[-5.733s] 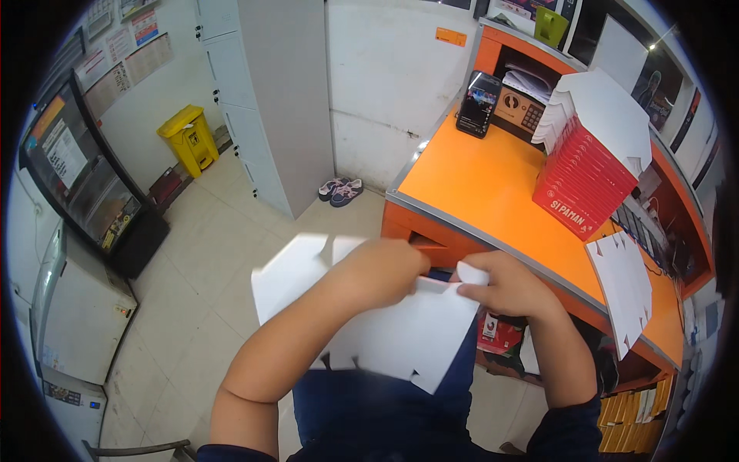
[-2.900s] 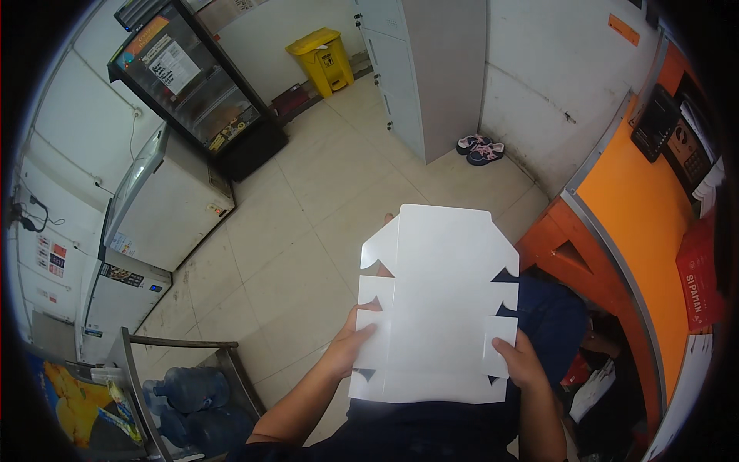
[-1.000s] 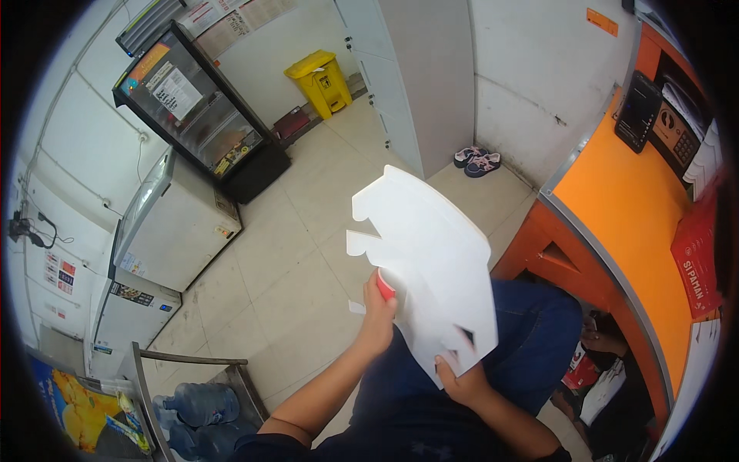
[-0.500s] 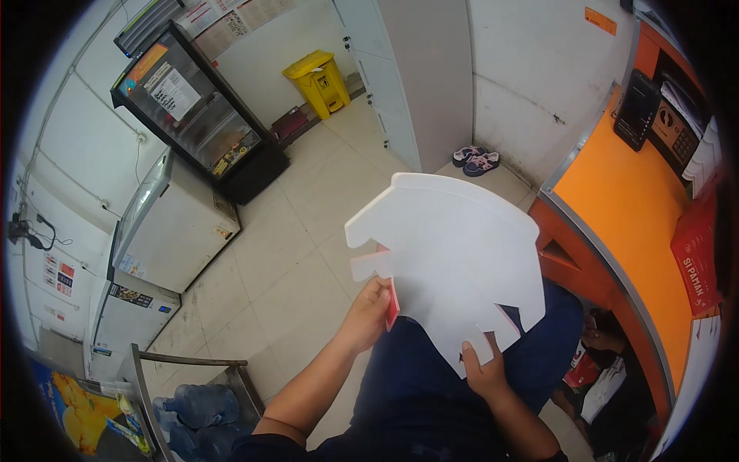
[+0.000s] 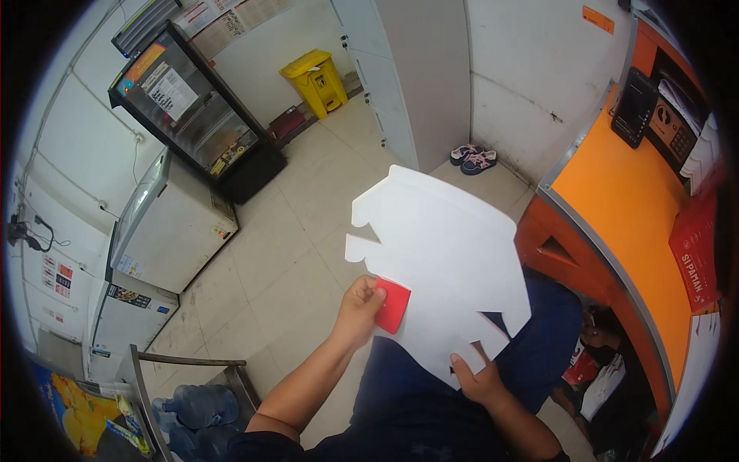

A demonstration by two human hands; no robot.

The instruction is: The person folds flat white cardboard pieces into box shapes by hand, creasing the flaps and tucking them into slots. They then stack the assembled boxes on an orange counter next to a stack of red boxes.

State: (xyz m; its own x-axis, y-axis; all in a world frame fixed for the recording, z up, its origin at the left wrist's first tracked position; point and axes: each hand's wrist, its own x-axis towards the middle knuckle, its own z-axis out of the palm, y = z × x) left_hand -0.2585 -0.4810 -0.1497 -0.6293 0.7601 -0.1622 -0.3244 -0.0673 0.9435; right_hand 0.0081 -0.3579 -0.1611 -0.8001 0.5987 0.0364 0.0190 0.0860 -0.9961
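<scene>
A large, flat die-cut cardboard sheet [image 5: 446,239] lies tilted over my lap, its plain white side up. Notches and tabs run along its edges. At its left side, one flap [image 5: 395,305] is folded over and shows a red face. My left hand [image 5: 360,312] pinches that red flap, thumb on top and fingers underneath. With the thumb on its white side, my right hand [image 5: 479,377] grips the near lower corner by a slot. The fingers beneath the sheet are hidden.
To the right curves an orange counter [image 5: 616,200] with a phone [image 5: 636,108] and a red box [image 5: 695,254]. Another person's hand [image 5: 594,333] shows below it. Large water bottles [image 5: 202,406] stand at lower left. A chest freezer [image 5: 181,231] and yellow bin [image 5: 317,83] stand farther off.
The left flap has folded over onto the sheet, and its red face now shows. The sheet has tilted and shifted slightly left. My right hand has moved a little left with it.
</scene>
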